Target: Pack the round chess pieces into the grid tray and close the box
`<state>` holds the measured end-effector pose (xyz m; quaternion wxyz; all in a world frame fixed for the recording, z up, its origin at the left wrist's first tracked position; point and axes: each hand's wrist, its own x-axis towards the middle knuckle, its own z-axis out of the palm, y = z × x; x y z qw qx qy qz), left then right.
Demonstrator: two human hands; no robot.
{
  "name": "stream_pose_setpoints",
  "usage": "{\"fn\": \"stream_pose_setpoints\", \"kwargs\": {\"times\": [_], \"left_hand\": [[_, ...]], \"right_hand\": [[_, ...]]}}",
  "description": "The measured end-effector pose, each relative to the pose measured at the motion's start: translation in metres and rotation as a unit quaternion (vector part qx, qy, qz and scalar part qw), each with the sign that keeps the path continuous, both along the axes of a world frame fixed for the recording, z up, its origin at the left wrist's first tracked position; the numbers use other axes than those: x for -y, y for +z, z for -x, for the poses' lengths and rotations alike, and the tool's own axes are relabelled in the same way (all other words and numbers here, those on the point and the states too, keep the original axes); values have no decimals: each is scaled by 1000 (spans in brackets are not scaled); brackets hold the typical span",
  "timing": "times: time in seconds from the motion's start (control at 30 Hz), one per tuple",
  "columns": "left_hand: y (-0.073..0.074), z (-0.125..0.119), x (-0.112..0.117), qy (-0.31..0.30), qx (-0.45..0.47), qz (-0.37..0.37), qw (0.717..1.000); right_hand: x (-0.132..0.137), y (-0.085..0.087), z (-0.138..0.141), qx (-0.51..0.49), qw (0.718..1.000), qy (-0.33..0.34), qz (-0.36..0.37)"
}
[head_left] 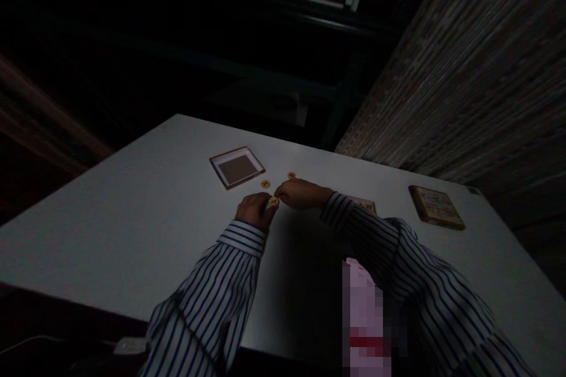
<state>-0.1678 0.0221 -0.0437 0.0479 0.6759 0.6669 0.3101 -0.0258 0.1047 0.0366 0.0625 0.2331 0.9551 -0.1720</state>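
Note:
A round, pale wooden Chinese chess piece with a marked face sits between the thumb and fingers of my left hand. My right hand is closed, its fingertips right beside that piece. Whether the right fingers grip it or something else is hidden. Just beyond my left hand lies another round chess piece. A third chess piece rests on the white table behind my right hand.
An open, shallow box part with a brown inside lies beyond my left hand. Partly behind my right sleeve shows a tray of chess pieces. A flat printed box lies farther right. A stringy curtain hangs past the table's right back edge.

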Motion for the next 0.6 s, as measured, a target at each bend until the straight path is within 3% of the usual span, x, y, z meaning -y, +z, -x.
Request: {"fn": "stream_pose_setpoints", "kwargs": {"times": [0.33,0.6], "left_hand": [[24,-16,13,31,86,-39,995],[31,-23,11,-4,145,-67,987]], "right_hand": [[-2,10,-13,-102,994,-17,22],[7,26,-31,-149,985,-76,52]]}}
